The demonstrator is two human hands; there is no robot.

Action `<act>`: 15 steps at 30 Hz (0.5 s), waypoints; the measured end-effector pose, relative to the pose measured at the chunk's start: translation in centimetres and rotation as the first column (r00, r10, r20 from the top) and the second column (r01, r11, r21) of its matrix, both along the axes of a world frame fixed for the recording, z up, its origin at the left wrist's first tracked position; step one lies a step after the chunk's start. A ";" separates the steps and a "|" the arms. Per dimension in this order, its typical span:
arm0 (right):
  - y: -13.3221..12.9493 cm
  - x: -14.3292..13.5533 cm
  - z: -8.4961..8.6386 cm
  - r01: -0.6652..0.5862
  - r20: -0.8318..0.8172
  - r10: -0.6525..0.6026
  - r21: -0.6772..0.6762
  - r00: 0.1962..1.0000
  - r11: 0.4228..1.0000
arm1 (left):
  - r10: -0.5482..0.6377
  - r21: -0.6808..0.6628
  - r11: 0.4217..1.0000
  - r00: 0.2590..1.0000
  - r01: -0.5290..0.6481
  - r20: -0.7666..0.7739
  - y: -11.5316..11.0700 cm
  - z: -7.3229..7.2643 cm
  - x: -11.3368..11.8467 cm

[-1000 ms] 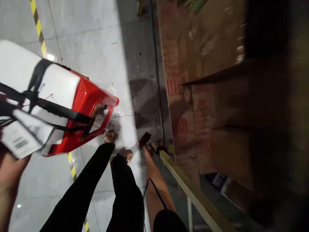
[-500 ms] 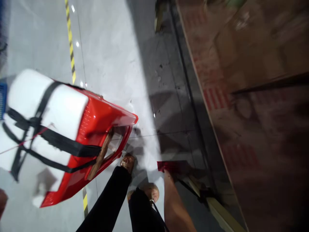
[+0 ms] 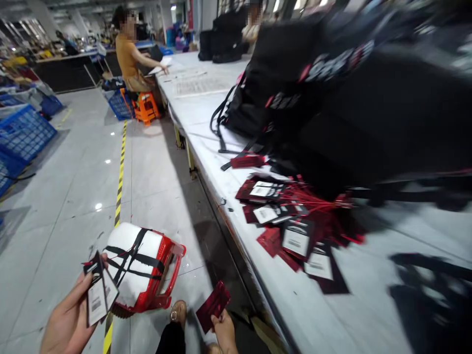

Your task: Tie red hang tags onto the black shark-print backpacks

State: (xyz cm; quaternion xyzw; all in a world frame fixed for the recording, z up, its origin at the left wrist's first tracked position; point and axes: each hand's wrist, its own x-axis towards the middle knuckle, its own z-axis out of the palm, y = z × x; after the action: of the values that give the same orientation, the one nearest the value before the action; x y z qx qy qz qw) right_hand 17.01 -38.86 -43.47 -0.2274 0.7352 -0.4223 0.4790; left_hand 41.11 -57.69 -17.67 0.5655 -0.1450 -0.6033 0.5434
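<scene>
At the lower left, my left hand [image 3: 70, 317] pinches a few hang tags [image 3: 96, 297], black at the top with white barcode labels, between thumb and fingers. Lower in the middle, my right hand [image 3: 225, 332] grips a dark red tag [image 3: 214, 306] by its bottom edge, beside the table. On the white table [image 3: 217, 142] lies a fanned pile of red and black hang tags [image 3: 295, 236] with red strings gathered to the right. Behind that pile stand black bags [image 3: 332, 108], blurred, with white and red lettering.
A red plastic stool [image 3: 162, 280] with a white pad strapped on by black bands is on the floor by my feet. Blue crates [image 3: 25, 132] line the left side. Farther off, a person [image 3: 129, 59] sits on an orange stool [image 3: 146, 109] at the table.
My view has swung up from the floor to the table and room. My left hand with tags has come into sight. The red tag remains in my right hand.
</scene>
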 end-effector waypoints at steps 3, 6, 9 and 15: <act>1.7 0.3 9.4 -0.005 -0.109 0.008 0.027 0.994 1.000 | -0.049 0.042 0.998 0.998 0.051 -0.045 1.0 8.2 -0.9; 3.2 -0.6 17.9 -0.102 -0.228 0.099 0.000 0.969 0.995 | -0.117 0.014 0.993 0.990 0.119 -0.082 2.7 14.1 -2.9; 5.1 -2.8 23.9 -0.008 -0.229 -0.030 -0.165 0.973 0.986 | -0.206 -0.051 0.978 0.967 0.201 -0.149 4.8 17.6 -3.7; 8.9 -6.9 28.8 0.331 -0.428 -0.474 -0.368 0.770 0.869 | -0.293 -0.125 0.955 0.927 0.270 -0.233 8.1 20.5 -3.3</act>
State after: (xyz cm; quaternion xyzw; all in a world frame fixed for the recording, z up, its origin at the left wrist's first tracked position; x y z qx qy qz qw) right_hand 10.12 -29.99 -14.70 -0.2288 0.8009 -0.5377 0.1309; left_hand 37.85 -49.59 2.78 0.4336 -0.1825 -0.7338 0.4902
